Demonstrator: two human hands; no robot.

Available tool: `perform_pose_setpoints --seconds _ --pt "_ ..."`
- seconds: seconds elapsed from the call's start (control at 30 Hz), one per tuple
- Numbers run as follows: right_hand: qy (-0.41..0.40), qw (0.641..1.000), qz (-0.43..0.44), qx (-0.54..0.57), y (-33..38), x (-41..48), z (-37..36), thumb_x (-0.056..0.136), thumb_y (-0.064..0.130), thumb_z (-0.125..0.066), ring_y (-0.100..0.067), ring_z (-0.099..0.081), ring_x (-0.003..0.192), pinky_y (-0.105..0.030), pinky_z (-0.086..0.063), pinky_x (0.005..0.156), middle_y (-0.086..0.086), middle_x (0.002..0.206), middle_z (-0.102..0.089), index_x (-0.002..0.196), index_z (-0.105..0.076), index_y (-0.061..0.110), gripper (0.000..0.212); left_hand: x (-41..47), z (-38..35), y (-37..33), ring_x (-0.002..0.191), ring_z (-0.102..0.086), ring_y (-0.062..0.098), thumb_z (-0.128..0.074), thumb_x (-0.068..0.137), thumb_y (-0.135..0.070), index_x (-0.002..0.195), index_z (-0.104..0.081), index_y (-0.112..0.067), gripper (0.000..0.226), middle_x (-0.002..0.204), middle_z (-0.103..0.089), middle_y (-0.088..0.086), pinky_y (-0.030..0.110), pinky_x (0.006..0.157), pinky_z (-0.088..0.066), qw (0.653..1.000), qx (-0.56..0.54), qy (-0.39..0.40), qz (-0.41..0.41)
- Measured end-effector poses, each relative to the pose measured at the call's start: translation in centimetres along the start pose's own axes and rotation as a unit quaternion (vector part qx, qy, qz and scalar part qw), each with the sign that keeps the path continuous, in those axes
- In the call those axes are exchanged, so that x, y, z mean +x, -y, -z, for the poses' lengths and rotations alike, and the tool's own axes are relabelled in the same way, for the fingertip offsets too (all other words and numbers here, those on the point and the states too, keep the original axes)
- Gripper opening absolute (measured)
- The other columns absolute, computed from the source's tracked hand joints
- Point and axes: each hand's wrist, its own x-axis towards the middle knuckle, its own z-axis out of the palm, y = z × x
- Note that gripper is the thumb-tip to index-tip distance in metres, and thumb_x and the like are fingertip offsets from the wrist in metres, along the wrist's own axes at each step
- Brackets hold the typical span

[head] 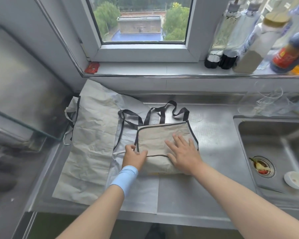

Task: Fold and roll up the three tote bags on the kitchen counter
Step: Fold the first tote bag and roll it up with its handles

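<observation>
My left hand (134, 156) pinches the bag (155, 135) at its left edge; right hand (183, 153) flat, pressing. Light, crinkly, springs back: grip the bound edges

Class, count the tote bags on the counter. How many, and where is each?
3. A folded bag, gripped by the left hand and pressed by the right hand; a pale bag spread beneath it; a beige bag at the left. Overlapping layers may hide more.

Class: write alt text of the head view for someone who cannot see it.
Left hand grips the edge of a folded tote bag while the right hand presses it flat on a steel counter. Unfolded bags lie left, a sink right.
</observation>
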Motion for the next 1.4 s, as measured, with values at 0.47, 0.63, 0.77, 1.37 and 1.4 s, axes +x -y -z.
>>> perform_pose_setpoints --seconds 0.47,0.63,0.77,1.37,1.4 --pt "0.007 0.998 -0.024 -0.054 1.1 -2.7 -2.3 0.099 0.057 -0.021 -0.024 0.010 0.152 -0.066 -0.001 0.114 -0.008 0.165 0.007 0.156 -0.005 0.034 0.064 -3.3 -3.4 -0.1 0.136 -0.032 0.026 -0.050 0.092 -0.026 0.137 -0.042 -0.026 0.046 0.149 -0.032 0.004 0.039 0.107 -0.028 0.831 0.446 0.003 -0.332" --pt "0.015 0.999 -0.038 -0.033 -1.5 -4.8 -3.6 0.082 0.062 0.006 -0.022 0.016 0.151 -0.050 0.006 0.120 -0.006 0.165 0.014 0.157 0.002 0.032 0.081 -2.8 -6.0 2.8 0.149 0.009 0.026 -0.032 0.097 -0.053 0.153 -0.004 -0.035 0.065 0.162 0.010 0.001 0.053 0.117 0.002 0.773 0.552 0.117 -0.290" --pt "0.050 0.998 -0.042 0.014 -4.2 -6.6 -5.2 0.095 0.062 -0.011 -0.018 0.027 0.147 -0.042 0.010 0.121 -0.002 0.161 0.028 0.155 0.013 0.034 0.071 -2.2 -5.9 4.4 0.146 0.023 0.024 -0.029 0.095 -0.060 0.150 0.008 -0.043 0.068 0.158 0.025 -0.006 0.053 0.116 0.009 0.776 0.550 0.142 -0.274" --pt "-0.001 0.989 0.122 -0.087 -1.3 -6.9 1.9 0.102 0.029 -0.035 -0.030 -0.058 0.085 -0.034 -0.036 0.065 -0.007 0.098 -0.064 0.088 -0.057 0.014 0.030 -3.9 -1.6 1.1 0.112 -0.052 0.030 -0.060 0.084 -0.022 0.128 -0.043 -0.021 0.047 0.124 -0.049 0.006 0.037 0.085 -0.047 0.765 0.519 0.199 -0.326" --pt "0.009 0.993 0.106 -0.052 -1.5 -7.1 2.6 0.101 0.032 -0.036 -0.028 -0.054 0.078 -0.034 -0.037 0.064 -0.005 0.089 -0.064 0.080 -0.052 0.017 0.030 -4.0 -1.3 0.3 0.107 -0.057 0.031 -0.053 0.087 -0.014 0.124 -0.048 -0.021 0.038 0.120 -0.055 0.008 0.033 0.079 -0.046 0.775 0.507 0.208 -0.314"
